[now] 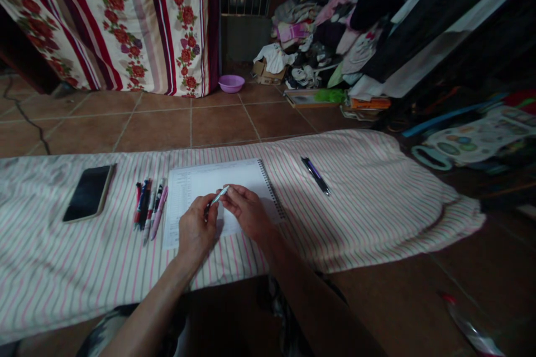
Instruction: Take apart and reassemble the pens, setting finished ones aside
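Note:
Above the spiral notebook [226,172], both hands meet at a slim, light-coloured pen [219,195]. My left hand [196,224] is closed round its lower end. At its upper end, my right hand [246,206] pinches with thumb and fingertips. Part of the pen is hidden by my fingers, so I cannot tell whether it is whole. A printed sheet with a table [178,195] lies on the notebook's left part. Left of the notebook is a row of several pens [151,209]. A dark pen with a purple part [316,176] lies to the right.
A smartphone [89,192] lies on the left of the striped cloth [368,195] that covers the low surface. Beyond it are floor tiles [163,122], a purple basin [231,83], a floral curtain [138,22] and piled clothes [330,28]. A bottle-like object [469,326] is at lower right.

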### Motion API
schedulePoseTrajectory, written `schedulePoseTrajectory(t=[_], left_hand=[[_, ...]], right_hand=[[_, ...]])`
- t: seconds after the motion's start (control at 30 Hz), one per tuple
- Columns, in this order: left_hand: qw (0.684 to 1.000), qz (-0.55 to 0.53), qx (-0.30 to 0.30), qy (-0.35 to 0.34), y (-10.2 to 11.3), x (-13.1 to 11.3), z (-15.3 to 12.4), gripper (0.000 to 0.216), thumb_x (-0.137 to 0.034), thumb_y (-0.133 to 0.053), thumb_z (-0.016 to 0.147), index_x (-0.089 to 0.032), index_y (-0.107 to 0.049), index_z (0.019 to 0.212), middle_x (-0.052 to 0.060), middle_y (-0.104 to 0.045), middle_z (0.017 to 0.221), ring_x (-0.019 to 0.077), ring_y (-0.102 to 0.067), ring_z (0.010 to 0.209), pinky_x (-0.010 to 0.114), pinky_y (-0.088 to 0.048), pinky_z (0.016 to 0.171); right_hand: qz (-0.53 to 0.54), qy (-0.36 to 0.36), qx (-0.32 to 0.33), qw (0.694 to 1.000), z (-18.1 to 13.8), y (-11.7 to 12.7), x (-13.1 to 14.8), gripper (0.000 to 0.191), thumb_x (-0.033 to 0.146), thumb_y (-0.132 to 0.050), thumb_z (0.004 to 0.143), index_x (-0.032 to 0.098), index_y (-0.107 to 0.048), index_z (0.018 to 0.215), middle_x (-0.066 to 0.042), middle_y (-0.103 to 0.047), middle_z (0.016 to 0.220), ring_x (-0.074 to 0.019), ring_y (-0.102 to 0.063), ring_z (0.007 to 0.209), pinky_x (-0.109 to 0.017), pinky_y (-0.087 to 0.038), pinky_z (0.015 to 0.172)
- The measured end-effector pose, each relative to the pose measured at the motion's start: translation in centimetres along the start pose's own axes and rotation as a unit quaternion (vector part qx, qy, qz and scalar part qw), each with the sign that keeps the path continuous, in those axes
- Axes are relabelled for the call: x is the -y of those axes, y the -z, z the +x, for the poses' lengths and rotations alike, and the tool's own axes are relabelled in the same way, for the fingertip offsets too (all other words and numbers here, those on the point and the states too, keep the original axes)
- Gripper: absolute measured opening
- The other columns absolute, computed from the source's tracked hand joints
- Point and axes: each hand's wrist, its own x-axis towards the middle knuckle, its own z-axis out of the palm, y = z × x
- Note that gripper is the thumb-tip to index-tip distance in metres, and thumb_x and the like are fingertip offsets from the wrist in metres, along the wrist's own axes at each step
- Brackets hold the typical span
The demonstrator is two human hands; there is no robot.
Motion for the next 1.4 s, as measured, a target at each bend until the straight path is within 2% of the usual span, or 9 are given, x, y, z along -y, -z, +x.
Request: schedulePoseTrajectory(t=[0.2, 0.5, 0.83, 1.07, 1.2, 1.4], left_hand=[[0.998, 0.049, -0.009, -0.039, -0.04, -0.27, -0.18, 0.023, -0.025, -0.042, 0.086, -0.018, -0.059, 0.101, 0.004, -0.064, 0.085, 0.014, -0.06, 0.067, 0.025, -0.044, 0.058], [0.999, 0.028, 0.015, -0.021, -0.12, -0.45, -0.13, 0.025, -0.026, -0.04, 0.087, -0.019, -0.059, 0.102, 0.003, -0.065, 0.083, 0.0152, -0.064, 0.071, 0.026, -0.047, 0.062], [0.998, -0.022, 0.052, 0.025, -0.14, -0.51, -0.03, 0.025, -0.027, -0.041, 0.087, -0.019, -0.06, 0.1, 0.004, -0.067, 0.083, 0.0167, -0.065, 0.074, 0.027, -0.048, 0.064], [1.0, 0.01, 0.001, -0.004, 0.04, -0.56, -0.03, 0.024, -0.026, -0.042, 0.086, -0.019, -0.058, 0.103, 0.003, -0.064, 0.086, 0.0141, -0.061, 0.069, 0.026, -0.045, 0.062], [0.999, 0.031, -0.011, -0.01, 0.08, -0.48, -0.1, 0.022, -0.024, -0.042, 0.086, -0.019, -0.057, 0.102, 0.003, -0.064, 0.089, 0.0137, -0.061, 0.072, 0.024, -0.044, 0.062], [0.998, 0.054, -0.005, -0.011, -0.16, -0.56, -0.22, 0.021, -0.024, -0.042, 0.086, -0.02, -0.057, 0.101, 0.003, -0.062, 0.088, 0.0135, -0.06, 0.071, 0.024, -0.043, 0.06]], right_hand=[[-0.007, -0.001, -0.037, 0.999, 0.18, 0.31, -0.13, 0.025, 0.031, -0.078, 0.055, 0.015, -0.066, 0.07, 0.0, -0.066, 0.071, -0.0082, -0.058, 0.064, -0.023, -0.049, 0.068], [-0.078, 0.01, -0.06, 0.995, 0.18, 0.54, 0.14, 0.023, 0.035, -0.074, 0.059, 0.016, -0.07, 0.072, -0.004, -0.069, 0.077, -0.008, -0.055, 0.059, -0.019, -0.043, 0.052], [-0.065, 0.007, -0.015, 0.998, 0.11, 0.82, 0.24, 0.02, 0.032, -0.071, 0.065, 0.016, -0.069, 0.077, -0.005, -0.07, 0.086, -0.0089, -0.06, 0.064, -0.021, -0.048, 0.061], [-0.024, -0.006, -0.017, 1.0, 0.14, 0.67, 0.04, 0.032, 0.037, -0.072, 0.064, 0.017, -0.065, 0.089, -0.005, -0.07, 0.081, -0.0134, -0.064, 0.069, -0.029, -0.049, 0.07], [-0.022, -0.006, -0.019, 1.0, 0.04, 0.41, 0.02, 0.029, 0.038, -0.073, 0.063, 0.016, -0.066, 0.081, -0.001, -0.067, 0.074, -0.0112, -0.062, 0.069, -0.026, -0.049, 0.071], [-0.046, 0.006, -0.049, 0.998, 0.01, 0.22, -0.11, 0.026, 0.036, -0.075, 0.059, 0.016, -0.066, 0.072, -0.001, -0.066, 0.071, -0.0098, -0.059, 0.063, -0.023, -0.048, 0.062]])
